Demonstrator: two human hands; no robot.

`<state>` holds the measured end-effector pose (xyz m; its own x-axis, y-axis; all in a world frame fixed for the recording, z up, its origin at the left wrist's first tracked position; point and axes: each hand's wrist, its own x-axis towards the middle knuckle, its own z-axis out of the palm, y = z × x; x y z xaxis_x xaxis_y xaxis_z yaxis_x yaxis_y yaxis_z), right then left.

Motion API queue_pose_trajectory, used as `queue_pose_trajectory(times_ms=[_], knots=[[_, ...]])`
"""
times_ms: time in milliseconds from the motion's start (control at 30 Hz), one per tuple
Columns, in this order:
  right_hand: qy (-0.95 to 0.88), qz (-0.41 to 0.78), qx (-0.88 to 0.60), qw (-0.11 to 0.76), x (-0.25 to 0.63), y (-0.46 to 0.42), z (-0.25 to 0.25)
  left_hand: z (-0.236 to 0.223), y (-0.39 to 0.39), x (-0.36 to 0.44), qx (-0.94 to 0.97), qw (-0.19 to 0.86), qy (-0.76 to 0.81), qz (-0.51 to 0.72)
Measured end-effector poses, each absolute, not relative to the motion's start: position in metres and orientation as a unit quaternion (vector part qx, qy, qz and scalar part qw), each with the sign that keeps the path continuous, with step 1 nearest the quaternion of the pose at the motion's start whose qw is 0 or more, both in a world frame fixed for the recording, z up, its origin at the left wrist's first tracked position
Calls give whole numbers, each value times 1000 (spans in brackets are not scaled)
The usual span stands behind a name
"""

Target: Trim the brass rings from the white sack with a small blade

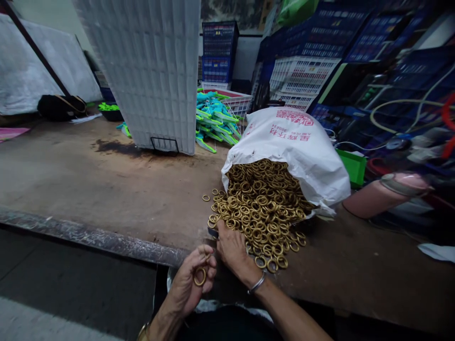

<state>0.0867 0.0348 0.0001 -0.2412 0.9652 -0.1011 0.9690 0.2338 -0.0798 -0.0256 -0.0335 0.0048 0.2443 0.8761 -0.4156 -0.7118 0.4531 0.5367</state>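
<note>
My left hand (190, 282), palm up with curled fingers, holds a brass-coloured ring (199, 283) in front of the table edge. Between its thumb and fingertips there may be another small piece, too small to make out. My right hand (232, 248) is closed at the near edge of a heap of the same rings (261, 222). A small dark object (213, 232) shows by its fingertips; its kind cannot be told. The heap spills from the mouth of a white sack (313, 151) with red print, which lies on its side.
The brown table (88, 175) has a worn front edge. A tall translucent ribbed panel (149, 71) stands on it, beside a pile of turquoise and green plastic pieces (216, 118). A pink bottle (387, 194) lies at the right. Blue crates (218, 47) are stacked behind.
</note>
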Motion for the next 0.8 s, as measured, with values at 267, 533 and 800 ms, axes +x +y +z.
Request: queue_pose_trajectory(times_ms=[267,533,800], knots=[[791,-60,609,18,90,35,2,-2,-26,-31,53,752,357,552],[792,-76,606,-11,94,37,1,1,-23,-24,120,713,430,541],[769,-182,593,-151,115,36,-3,0,-6,-13,256,650,517,495]])
